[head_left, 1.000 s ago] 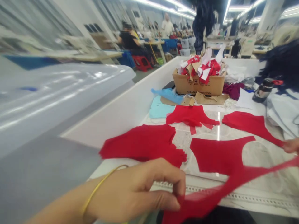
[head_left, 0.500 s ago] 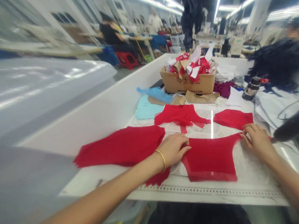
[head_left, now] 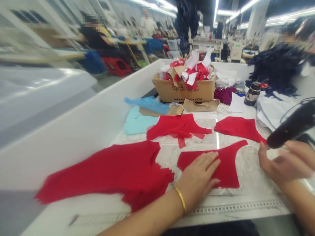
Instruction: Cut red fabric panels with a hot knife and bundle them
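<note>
My left hand, with a yellow bangle at the wrist, lies flat on a cut red fabric piece, its fingers stretched out. Hand and forearm cover that piece's lower left. At the right my right hand is raised and blurred, just below a black elongated tool; whether they touch I cannot tell. Left of my left hand spreads a larger red fabric piece with jagged edges. Two more red cuts, one back left and one back right, lie beyond.
A cardboard box heaped with red and white scraps stands at the back. Before it lie light blue sheets and brown card strips. A dark bottle stands right. A measuring tape runs along the front edge; a white side wall bounds the left.
My left hand has shifted from the front piece's left edge onto its middle, lying flat. My right hand has left that piece's upper right corner and moved right. The view has swung slightly right.
</note>
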### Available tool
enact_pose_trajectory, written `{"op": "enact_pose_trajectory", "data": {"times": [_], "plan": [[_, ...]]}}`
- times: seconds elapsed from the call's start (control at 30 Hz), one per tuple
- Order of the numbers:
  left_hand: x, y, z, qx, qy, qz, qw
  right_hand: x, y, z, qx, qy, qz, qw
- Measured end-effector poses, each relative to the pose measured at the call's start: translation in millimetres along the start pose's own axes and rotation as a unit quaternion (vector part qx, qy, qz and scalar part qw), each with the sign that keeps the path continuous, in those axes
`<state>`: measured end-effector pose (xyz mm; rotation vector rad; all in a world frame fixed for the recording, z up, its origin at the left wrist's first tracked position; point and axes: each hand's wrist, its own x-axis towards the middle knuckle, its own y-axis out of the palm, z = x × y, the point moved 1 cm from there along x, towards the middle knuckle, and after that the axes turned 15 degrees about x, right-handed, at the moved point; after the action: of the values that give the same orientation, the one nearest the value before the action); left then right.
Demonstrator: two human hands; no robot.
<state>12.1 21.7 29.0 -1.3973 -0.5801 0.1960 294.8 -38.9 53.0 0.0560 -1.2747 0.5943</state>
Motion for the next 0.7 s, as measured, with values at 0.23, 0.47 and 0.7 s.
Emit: {"op": "enact_pose_trajectory", "data": {"times": [0.23, 0.47, 0.7], "plan": [[60, 28.8, -40, -0.017, 0.061, 0.060, 0.996, 40, 25, 20, 0.164, 0.168, -0.043, 0.971], [83, 45.3, -46, -0.002, 0.048, 0.080, 0.996, 53, 36, 9, 0.195, 0.223, -0.001, 0.955], [80, 50.6, -47, -0.006, 0.065, 0.067, 0.996, 46, 52, -6, 0.200, 0.217, -0.047, 0.954]]}}
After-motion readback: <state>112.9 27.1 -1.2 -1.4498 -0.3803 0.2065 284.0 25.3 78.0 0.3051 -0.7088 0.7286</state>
